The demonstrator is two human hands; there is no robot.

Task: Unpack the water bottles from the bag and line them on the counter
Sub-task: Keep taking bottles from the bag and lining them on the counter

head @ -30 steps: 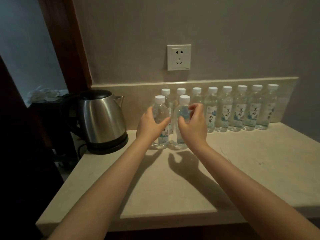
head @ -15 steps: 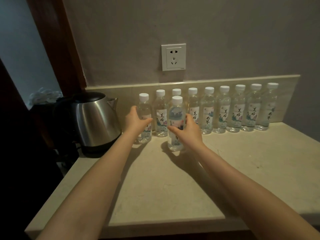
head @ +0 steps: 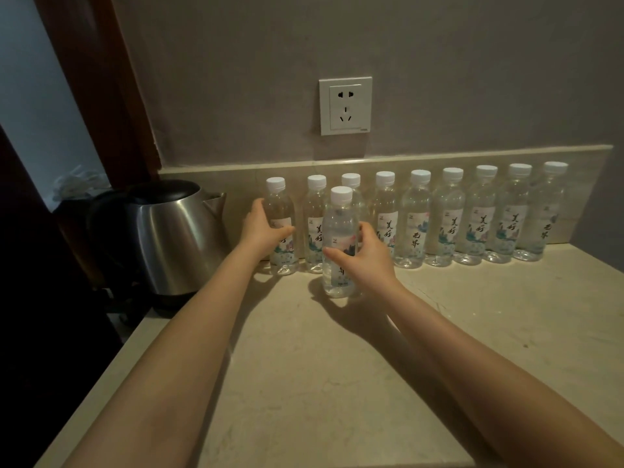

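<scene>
Several clear water bottles with white caps stand in a row point(head: 449, 217) along the low backsplash on the beige counter point(head: 337, 366). My left hand point(head: 261, 229) grips the leftmost bottle point(head: 279, 211), which stands in the row near the kettle. My right hand point(head: 366, 256) holds another bottle point(head: 339, 231) upright on the counter, a little in front of the row. No bag is in view.
A steel electric kettle point(head: 169, 238) stands at the counter's left end, close to my left hand. A white wall socket point(head: 345, 105) sits above the row. The counter's left edge drops into a dark gap.
My left hand carried its bottle left and back into the row beside the kettle. My right hand's bottle stayed in front of the row. The camera moved nearer.
</scene>
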